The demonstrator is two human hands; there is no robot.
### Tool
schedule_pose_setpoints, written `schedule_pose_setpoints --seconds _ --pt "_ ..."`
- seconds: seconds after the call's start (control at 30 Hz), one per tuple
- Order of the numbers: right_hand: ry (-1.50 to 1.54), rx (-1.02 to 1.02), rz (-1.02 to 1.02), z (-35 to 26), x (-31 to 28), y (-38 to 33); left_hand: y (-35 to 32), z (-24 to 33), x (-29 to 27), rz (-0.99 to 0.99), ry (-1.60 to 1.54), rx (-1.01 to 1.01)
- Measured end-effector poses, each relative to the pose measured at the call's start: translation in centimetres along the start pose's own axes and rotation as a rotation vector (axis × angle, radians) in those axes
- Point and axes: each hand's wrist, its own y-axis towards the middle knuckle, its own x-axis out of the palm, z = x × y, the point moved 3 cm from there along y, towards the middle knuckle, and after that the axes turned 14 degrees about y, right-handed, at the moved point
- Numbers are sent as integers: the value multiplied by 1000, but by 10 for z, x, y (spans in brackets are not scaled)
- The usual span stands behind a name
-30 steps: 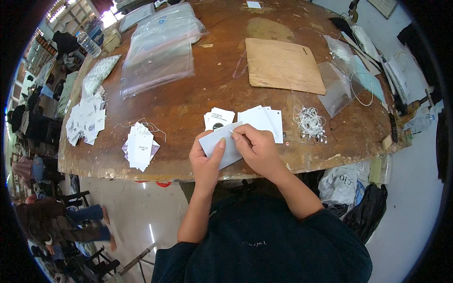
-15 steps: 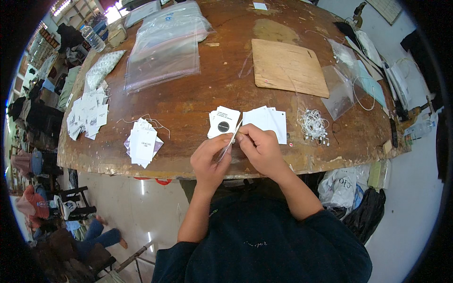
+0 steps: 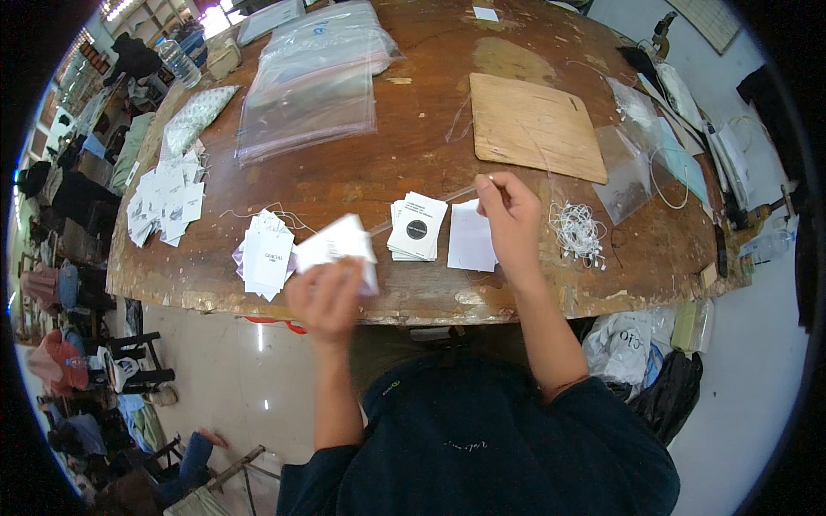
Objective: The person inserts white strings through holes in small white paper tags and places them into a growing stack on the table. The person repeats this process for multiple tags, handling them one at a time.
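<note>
My left hand (image 3: 325, 297) is closed on white hang tags (image 3: 340, 241), smeared by motion, just right of a stack of printed tags (image 3: 267, 254) with loose strings behind it. From the held tags a thin string (image 3: 400, 222) runs to my right hand (image 3: 514, 224), whose thumb and fingertips pinch its other end. Under that string lies a pile of white tags with a black circle (image 3: 417, 225). Beside it are plain white cards (image 3: 470, 239), partly covered by my right hand. A tangle of white strings (image 3: 576, 230) lies to the right.
A heap of white tags (image 3: 168, 202) lies at the left below a filled plastic bag (image 3: 196, 120). Clear plastic bags (image 3: 305, 112) are stacked farther back. A wooden board (image 3: 538, 129) lies behind the cards. Several people are in the room at left.
My hands have moved apart. The left swung leftward with the tags, and the right rose to the right, drawing the string out between them.
</note>
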Motion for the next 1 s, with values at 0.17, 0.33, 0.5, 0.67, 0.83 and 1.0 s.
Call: schedule_pose_setpoints --seconds 0.17,0.33,0.5,0.67,0.83,1.0 --pt "-620 -228 -382 10 12 -2 -11 -76 14 -389 225 -330" --pt "-899 -168 -549 26 25 -19 -16 -74 18 -660 184 -411" --pt "-934 -214 -541 19 25 -20 -4 -58 14 -473 -9 -431" --pt "-841 -401 -507 0 22 -27 3 -33 18 -394 -486 -604" --pt "-756 -508 -545 -5 30 -35 -1 20 38 -594 -1371 -1149" --pt "-637 -545 -599 -13 28 -52 5 42 38 -547 -1328 -966"
